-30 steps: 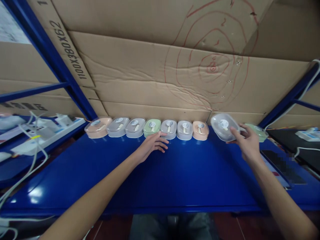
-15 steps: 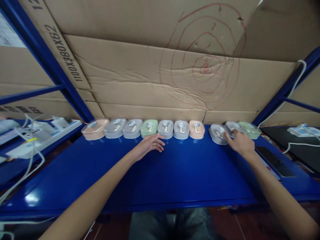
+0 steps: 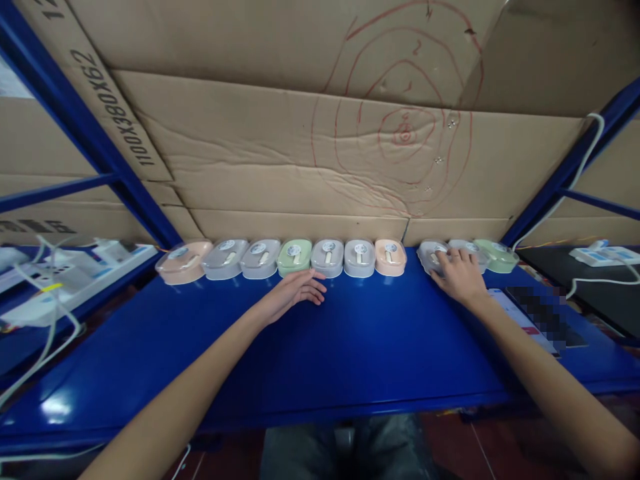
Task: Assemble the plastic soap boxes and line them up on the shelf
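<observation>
My right hand (image 3: 459,277) reaches palm-down over a grey box with a clear lid (image 3: 429,250). Its fingers are spread, the thumb at the box's front and the fingertips at its right side and over the neighbouring grey box (image 3: 481,252). A green box (image 3: 497,257) stands at the right end. My left hand (image 3: 300,291) hovers or rests, fingers loosely stretched and holding nothing, just in front of a green box (image 3: 295,257) and a grey box (image 3: 327,257). Left of a gap, a peach box (image 3: 391,257) ends the longer row. Each lid bears a round sticker.
A cardboard wall (image 3: 280,147) with red rings drawn on it rises behind the blue table (image 3: 350,360). White power strips with cables (image 3: 90,277) lie at left. Phone-like slabs (image 3: 520,320) lie under my right forearm. Blue posts (image 3: 145,207) flank the table.
My right hand has moved left and its fingers have spread. The grey box under it has shifted back, more level with the row. My left hand stays nearly still.
</observation>
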{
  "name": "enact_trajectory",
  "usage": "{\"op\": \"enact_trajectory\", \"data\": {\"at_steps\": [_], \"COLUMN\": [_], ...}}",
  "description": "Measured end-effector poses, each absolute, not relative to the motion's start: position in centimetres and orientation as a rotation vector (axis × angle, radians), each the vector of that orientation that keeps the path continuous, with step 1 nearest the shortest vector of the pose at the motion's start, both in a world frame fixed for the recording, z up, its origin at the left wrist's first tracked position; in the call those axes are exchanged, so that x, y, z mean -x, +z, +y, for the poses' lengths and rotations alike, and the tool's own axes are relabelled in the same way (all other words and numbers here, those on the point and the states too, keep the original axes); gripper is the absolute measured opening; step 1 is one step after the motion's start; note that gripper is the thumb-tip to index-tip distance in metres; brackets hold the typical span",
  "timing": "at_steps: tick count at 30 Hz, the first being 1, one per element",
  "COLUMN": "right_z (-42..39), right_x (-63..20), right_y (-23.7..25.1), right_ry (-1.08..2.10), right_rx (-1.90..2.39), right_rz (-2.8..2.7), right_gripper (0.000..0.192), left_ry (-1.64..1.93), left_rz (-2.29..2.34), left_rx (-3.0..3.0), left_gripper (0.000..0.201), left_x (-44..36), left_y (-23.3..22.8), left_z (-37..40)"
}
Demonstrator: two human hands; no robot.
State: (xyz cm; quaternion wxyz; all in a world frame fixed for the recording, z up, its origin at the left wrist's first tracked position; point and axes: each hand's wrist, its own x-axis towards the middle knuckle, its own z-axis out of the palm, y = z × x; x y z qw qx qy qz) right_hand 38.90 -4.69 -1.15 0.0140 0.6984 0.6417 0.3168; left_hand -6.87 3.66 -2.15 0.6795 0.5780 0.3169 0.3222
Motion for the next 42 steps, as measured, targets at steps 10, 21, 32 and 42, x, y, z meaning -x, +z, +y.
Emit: {"op": "enact_trajectory", "data": {"at_steps": [10, 21, 32, 42], "right_z": [-3.9, -3.9, -3.8, -5.0], "right_x": [-40.4, -41.0, -36.2, -30.1], "right_y": [-1.8, -2.3, -1.1, -0.8], "right_ry": [0.973, 0.993, 0.845, 0.655], "right_rx": [-2.269, -2.293, -2.348, -2.113], "right_rz": [1.964, 1.979, 2.445, 2.579], "right_gripper": [0.054, 0.055, 0.064, 0.054], "left_ry": [0.714, 0.713, 0.705, 0.709], "left_rz": [0.713, 0.715, 0.685, 0.690], "left_rx": [-1.310, -1.324, -1.332, -1.328], "left_gripper": [0.052, 0.049, 0.047, 0.048], "left_x": [7.0, 7.0, 7.2, 7.2], "left_y": [-2.0, -1.8, -1.9, -2.1], "left_z": [3.5, 3.4, 3.4, 3.5]}}
